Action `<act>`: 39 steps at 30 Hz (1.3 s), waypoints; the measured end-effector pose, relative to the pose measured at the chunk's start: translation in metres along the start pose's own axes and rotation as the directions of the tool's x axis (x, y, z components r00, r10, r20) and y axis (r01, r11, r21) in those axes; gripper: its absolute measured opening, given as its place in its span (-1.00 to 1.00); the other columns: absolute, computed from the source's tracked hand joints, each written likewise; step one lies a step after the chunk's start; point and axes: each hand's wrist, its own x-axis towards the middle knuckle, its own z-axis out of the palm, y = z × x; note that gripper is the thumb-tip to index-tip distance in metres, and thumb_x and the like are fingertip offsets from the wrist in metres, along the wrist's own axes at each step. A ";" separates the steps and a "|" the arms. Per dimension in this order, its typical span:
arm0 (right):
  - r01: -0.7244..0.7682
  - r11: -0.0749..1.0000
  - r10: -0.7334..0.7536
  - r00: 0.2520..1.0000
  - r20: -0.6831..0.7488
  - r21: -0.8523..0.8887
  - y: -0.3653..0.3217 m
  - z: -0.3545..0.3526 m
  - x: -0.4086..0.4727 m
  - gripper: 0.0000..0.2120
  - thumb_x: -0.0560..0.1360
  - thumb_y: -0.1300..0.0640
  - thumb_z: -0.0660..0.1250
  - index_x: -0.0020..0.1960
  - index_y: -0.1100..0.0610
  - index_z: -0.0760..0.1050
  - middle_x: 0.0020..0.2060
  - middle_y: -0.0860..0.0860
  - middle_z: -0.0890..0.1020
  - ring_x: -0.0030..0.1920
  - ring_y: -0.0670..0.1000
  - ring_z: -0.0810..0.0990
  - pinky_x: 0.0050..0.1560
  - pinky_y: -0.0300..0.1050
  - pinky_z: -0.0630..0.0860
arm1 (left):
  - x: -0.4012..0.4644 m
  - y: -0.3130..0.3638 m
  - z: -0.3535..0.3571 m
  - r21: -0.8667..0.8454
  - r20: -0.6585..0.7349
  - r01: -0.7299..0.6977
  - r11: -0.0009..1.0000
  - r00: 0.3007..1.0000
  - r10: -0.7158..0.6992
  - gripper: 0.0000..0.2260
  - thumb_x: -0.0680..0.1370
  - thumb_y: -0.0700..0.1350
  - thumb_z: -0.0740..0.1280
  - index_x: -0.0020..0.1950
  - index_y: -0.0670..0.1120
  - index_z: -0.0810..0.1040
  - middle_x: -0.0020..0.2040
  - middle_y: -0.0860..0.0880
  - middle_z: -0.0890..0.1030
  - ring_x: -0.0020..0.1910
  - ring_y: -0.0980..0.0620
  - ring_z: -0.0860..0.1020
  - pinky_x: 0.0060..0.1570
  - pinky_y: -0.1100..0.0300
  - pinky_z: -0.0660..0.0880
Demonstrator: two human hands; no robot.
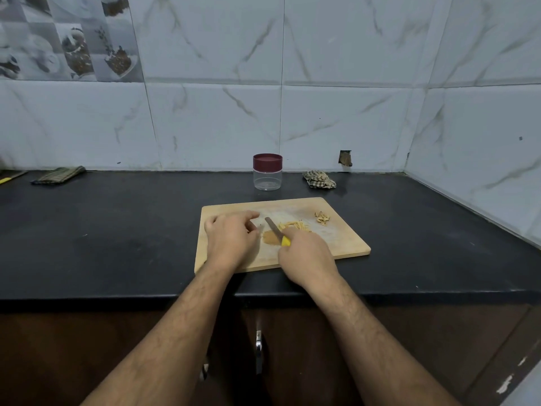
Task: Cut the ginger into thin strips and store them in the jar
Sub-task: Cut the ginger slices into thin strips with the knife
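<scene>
On the cutting board, right hand grasps knife; left hand relaxed. Gather ginger strips gently before unlidding jar.

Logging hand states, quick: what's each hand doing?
Left hand: open, fingers resting on the board.
Right hand: holding the knife.

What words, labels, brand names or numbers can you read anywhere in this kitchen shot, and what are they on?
No readable text anywhere.
Clear plastic jar with dark red lid: no label shows.
Yellow-handled knife in the right hand: no marking visible.
Pale wooden cutting board: plain.
Picture tiles on the wall: images only, blurred, no lettering.
Folded checked cloths: pattern only.
</scene>
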 end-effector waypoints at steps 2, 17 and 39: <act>-0.011 0.991 0.015 0.999 -0.028 0.132 0.007 0.005 0.001 -0.59 0.55 0.16 0.15 0.38 0.01 0.46 0.09 0.03 0.64 -0.03 0.11 0.66 0.02 -0.04 0.60 | -0.001 0.002 0.001 0.063 0.043 -0.030 0.998 0.999 0.027 -0.61 0.51 -0.06 0.33 0.34 0.16 0.53 -0.10 0.22 0.66 0.20 0.10 0.49 0.14 0.17 0.03; -0.095 0.813 0.139 0.990 -0.032 0.574 0.030 0.006 0.005 -0.66 0.54 0.24 0.15 0.25 0.01 0.48 -0.33 0.03 0.61 -0.53 -0.05 0.58 -0.52 -0.18 0.45 | 0.004 0.013 0.000 0.210 0.120 -0.132 0.969 0.987 0.109 -0.64 0.62 -0.02 0.18 0.42 0.08 0.42 -0.02 0.08 0.67 0.13 0.01 0.54 0.16 0.06 0.20; 0.075 0.959 -0.020 0.979 -0.201 0.272 0.013 0.023 0.010 -0.67 0.51 0.13 0.17 0.24 0.02 0.52 -0.04 -0.02 0.64 -0.19 0.13 0.66 -0.12 0.08 0.62 | 0.033 -0.051 -0.032 0.022 -0.149 0.228 0.973 0.964 -0.222 -0.63 0.55 -0.19 0.26 0.34 0.07 0.53 0.02 0.14 0.65 0.04 0.08 0.55 0.12 0.10 0.22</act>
